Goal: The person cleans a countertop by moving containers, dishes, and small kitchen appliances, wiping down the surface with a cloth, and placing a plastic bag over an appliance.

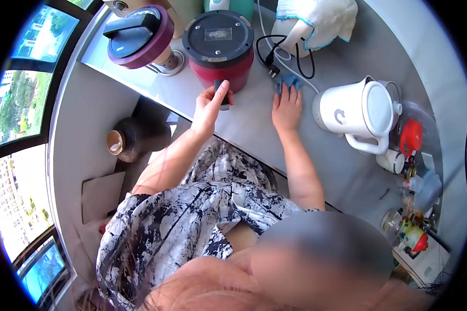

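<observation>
Clamping the blocky black handle [219,88], left grip [220,94] curls; right grip [287,108] lies flat on crumpled cloth [285,80].

The person wears a loose top [155,228], white and pale grey with broken black blotches, like spilled ink, its bulk at seven o'clock; the left sleeve [127,212] is wide and ends above a bare forearm, towards eight o'clock; the neckline [233,220] falls open at six o'clock, edged by a folded flap; matching patterned cloth [233,166] shows near the centre; the left hand [213,106] and right hand [288,111] are bare; thin dark strands at four o'clock seem to be hair [430,286].
</observation>
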Available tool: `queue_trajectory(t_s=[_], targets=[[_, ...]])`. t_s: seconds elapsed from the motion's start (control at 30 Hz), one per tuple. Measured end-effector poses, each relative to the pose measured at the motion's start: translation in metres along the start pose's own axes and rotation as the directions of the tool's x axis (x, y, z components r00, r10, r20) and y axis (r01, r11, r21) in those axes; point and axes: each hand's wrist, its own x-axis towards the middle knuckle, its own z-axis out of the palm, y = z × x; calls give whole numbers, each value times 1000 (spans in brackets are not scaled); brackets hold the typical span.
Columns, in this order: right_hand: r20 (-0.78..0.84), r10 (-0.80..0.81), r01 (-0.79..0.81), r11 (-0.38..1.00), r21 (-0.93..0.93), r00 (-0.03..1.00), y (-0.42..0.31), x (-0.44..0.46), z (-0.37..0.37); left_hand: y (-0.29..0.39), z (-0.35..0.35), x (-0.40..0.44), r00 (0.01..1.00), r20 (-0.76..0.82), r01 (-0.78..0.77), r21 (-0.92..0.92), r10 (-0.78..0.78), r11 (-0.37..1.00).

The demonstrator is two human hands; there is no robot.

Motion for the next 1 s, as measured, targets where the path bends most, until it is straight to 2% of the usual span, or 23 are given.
queue_trajectory(t_s=[0.03,0.17,0.2,0.3,0.43,0.53,0.57,0.63,0.73,0.83,0.87,0.93,1.0], targets=[[23,-14,14,1000,1,1000,-11,-21,-11,1,-4,5,998,49,38,-14,-37,999],[136,-101,90,992,84,985,-50,-78,-41,14,-28,-7,997,-74,24,76,-19,997],[151,-116,101,990,99,982,-57,-81,-40,15,-34,-12,999,-51,23,102,-18,994],[163,-172,143,974,176,971,-73,-41,-23,13,-59,-28,999,-6,34,161,-33,986],[69,-197,176,956,233,978,-82,23,25,19,-83,-50,998,53,11,279,-27,960],[59,-38,25,978,208,998,-66,58,43,27,-105,-70,998,61,15,281,-33,959],[32,1,-7,984,175,999,-59,65,48,25,-119,-78,993,87,46,313,-77,949],[-24,71,-68,991,116,997,-51,76,60,26,-136,-93,984,169,1,344,-62,939],[-18,108,-106,991,79,994,-49,89,75,28,-131,-120,986,156,-103,324,54,941],[-29,108,-106,993,54,994,-65,107,91,24,-145,-136,985,170,-61,411,-11,910],[-31,107,-105,992,68,994,-72,112,98,23,-144,-144,993,106,8,406,-55,914],[-44,69,-64,993,96,997,-78,126,109,28,-141,-151,991,134,-43,491,-27,870],[-62,19,-13,994,105,998,-85,132,117,30,-146,-157,976,24,193,362,-216,912]])
